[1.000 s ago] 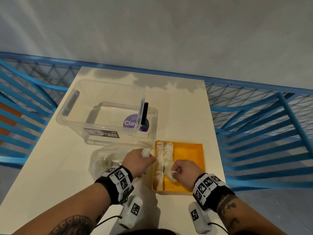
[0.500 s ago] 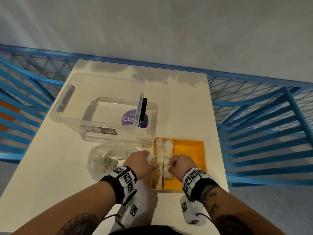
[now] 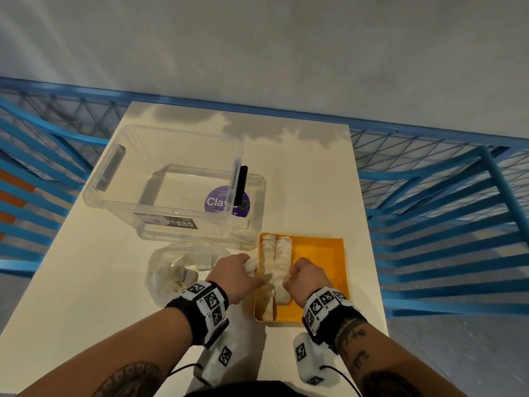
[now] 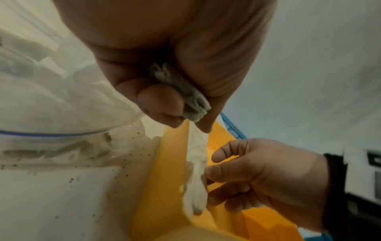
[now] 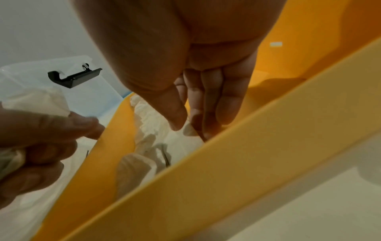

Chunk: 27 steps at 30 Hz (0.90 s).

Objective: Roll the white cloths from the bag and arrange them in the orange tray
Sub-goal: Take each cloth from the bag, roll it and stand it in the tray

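The orange tray sits at the near right of the table, with two rolled white cloths lying lengthwise along its left side. My left hand hovers at the tray's left rim and grips a rolled white cloth, whose end pokes out of the fist. My right hand is inside the tray beside the right roll. Its thumb and fingertips pinch a bit of that roll's edge. The clear plastic bag with more white cloths lies left of the tray.
A clear plastic storage box with a black latch stands behind the bag, on its lid with a purple sticker. Blue metal railing surrounds the table. The tray's right half is bare.
My right hand has shifted left and further into the tray, up against the right roll. My left hand still holds its cloth at the tray's left rim.
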{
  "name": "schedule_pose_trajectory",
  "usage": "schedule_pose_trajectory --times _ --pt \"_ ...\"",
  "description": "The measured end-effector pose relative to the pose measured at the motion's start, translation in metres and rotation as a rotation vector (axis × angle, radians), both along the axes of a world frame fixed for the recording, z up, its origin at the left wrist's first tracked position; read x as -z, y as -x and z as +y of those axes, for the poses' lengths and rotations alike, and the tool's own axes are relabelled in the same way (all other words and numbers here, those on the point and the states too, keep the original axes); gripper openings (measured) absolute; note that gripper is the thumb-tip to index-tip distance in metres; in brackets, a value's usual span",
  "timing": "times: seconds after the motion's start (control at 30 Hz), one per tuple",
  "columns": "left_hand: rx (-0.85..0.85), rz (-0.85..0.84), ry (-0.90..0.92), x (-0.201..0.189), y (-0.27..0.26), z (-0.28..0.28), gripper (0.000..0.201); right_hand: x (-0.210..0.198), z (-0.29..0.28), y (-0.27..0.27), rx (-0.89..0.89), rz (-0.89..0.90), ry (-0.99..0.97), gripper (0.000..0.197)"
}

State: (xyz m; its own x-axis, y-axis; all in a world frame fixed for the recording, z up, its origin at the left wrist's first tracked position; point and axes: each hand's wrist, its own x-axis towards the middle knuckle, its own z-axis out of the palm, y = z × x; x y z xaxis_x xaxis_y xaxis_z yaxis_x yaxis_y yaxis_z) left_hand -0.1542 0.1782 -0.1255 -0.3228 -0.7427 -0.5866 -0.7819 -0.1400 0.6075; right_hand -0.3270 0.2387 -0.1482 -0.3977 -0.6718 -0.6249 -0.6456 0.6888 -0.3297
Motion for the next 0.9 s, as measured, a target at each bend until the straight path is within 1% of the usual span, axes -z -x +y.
schedule_pose_trajectory --times 0.07,0.13,0.2,0.23,0.3,0.37,0.4,0.43,0.47,0.5,0.57,0.7,0.77,0.9 --pt "-0.09 0.093 -0.017 -0.008 -0.001 0.001 0.025 -0.007 -0.001 0.0 0.024 -0.014 0.007 0.019" --pt "-0.194 0.224 -0.073 -0.014 -0.002 0.0 0.024 -0.016 0.0 0.003 0.035 -0.016 0.047 0.021" --pt "-0.278 0.402 -0.198 -0.021 -0.004 0.0 0.022 -0.028 0.001 0.005 0.036 -0.059 0.174 0.02" --pt "-0.3 0.479 -0.253 -0.024 -0.006 0.001 0.022 -0.035 0.002 0.004 0.035 -0.118 0.263 0.019" --pt "-0.291 0.565 -0.291 -0.029 -0.009 0.002 0.018 -0.056 0.001 -0.003 0.034 -0.283 0.431 0.017" --pt "-0.215 0.59 -0.261 -0.035 -0.01 0.004 0.008 -0.074 -0.003 -0.012 0.006 -0.402 0.534 0.024" --pt "-0.169 0.593 -0.244 -0.038 -0.01 0.005 0.002 -0.082 -0.006 -0.016 -0.012 -0.422 0.548 0.029" --pt "-0.13 0.601 -0.232 -0.042 -0.009 0.007 0.003 -0.088 -0.009 -0.021 -0.035 -0.42 0.552 0.03" --pt "-0.107 0.606 -0.227 -0.045 -0.009 0.008 0.007 -0.091 -0.011 -0.025 -0.061 -0.401 0.556 0.026" --pt "-0.092 0.609 -0.223 -0.047 -0.009 0.01 0.008 -0.094 -0.013 -0.028 -0.085 -0.378 0.563 0.017" --pt "-0.073 0.605 -0.215 -0.049 -0.012 0.015 0.006 -0.095 -0.015 -0.031 -0.107 -0.359 0.577 0.003" --pt "-0.068 0.598 -0.235 -0.042 -0.022 0.023 0.008 -0.099 -0.014 -0.026 -0.054 -0.349 0.621 0.005" --pt "-0.083 0.586 -0.249 -0.04 -0.028 0.025 0.01 -0.103 -0.012 -0.022 -0.041 -0.336 0.645 0.01" --pt "-0.182 0.584 -0.216 -0.04 -0.039 0.026 0.016 -0.108 -0.008 -0.013 -0.072 -0.28 0.628 0.01"
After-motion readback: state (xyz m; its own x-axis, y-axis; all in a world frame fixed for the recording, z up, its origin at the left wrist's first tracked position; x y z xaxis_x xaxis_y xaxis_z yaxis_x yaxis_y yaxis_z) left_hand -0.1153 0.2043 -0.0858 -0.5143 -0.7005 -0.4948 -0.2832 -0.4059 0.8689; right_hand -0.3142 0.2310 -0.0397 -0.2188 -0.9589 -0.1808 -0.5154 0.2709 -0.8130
